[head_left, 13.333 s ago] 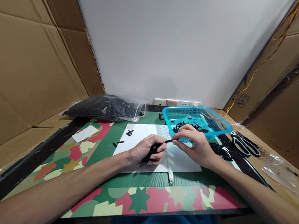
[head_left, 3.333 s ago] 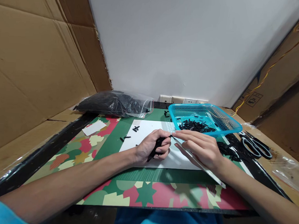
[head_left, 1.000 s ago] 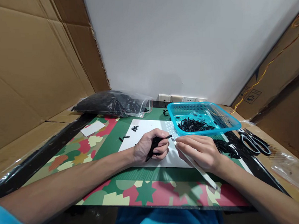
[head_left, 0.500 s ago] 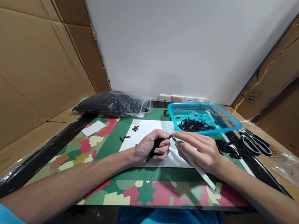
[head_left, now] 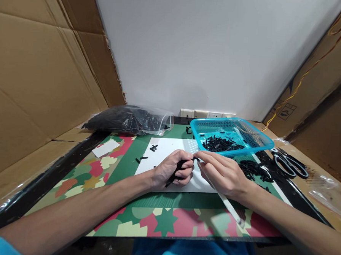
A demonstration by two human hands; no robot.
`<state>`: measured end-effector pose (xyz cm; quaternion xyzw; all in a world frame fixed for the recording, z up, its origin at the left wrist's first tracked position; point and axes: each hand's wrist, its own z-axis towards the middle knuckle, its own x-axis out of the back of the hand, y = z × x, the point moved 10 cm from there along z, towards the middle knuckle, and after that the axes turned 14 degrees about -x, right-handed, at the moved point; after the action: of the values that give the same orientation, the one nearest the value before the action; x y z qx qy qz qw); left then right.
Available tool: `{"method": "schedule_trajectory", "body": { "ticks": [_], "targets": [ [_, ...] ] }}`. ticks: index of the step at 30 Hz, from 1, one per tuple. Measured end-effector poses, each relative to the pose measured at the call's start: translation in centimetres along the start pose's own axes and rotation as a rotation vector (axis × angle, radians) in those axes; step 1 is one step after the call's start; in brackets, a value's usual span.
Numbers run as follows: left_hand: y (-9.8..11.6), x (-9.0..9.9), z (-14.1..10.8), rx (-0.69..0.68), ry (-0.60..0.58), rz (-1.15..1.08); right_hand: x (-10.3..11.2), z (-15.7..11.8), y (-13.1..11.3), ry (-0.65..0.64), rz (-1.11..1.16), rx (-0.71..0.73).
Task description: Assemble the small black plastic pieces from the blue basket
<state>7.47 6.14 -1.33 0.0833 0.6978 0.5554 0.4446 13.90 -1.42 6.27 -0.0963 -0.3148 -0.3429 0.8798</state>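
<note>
Black pieces (head_left: 172,178), head view: bunched in curled left hand (head_left: 168,169) over white sheet (head_left: 172,144). Right hand (head_left: 225,174), fingers closed, grips white stick (head_left: 229,206), tip near left thumb. Blue basket (head_left: 252,150) rim just beyond right hand; patterned band (head_left: 182,221) between sheet and front edge of worktop (head_left: 161,199).

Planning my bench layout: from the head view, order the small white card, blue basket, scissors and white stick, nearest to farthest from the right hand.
1. White stick, in the right hand.
2. Blue basket, just beyond.
3. Scissors, to the right.
4. Small white card, far left.
</note>
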Motion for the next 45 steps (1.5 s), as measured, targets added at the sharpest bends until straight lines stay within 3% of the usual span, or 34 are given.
{"method": "schedule_trajectory", "body": {
  "ticks": [7, 14, 21, 39, 45],
  "targets": [
    [0.1, -0.1, -0.2, 0.002, 0.004, -0.075, 2.3, 0.8, 1.4, 0.12, 0.147, -0.121],
    [0.2, 0.2, -0.1, -0.005, 0.006, -0.112, 1.6, 0.8, 3.3, 0.027, 0.388, -0.302],
    [0.1, 0.2, -0.2, -0.004, 0.012, -0.126, 1.5, 0.9, 3.7, 0.026, 0.453, -0.39],
    [0.1, 0.2, -0.2, 0.001, 0.033, -0.053, 1.1, 0.9, 3.6, -0.016, 0.428, -0.334],
    [-0.2, 0.3, -0.2, 0.031, 0.038, -0.051, 0.8, 1.1, 2.5, -0.015, 0.267, -0.208]
  ]
}}
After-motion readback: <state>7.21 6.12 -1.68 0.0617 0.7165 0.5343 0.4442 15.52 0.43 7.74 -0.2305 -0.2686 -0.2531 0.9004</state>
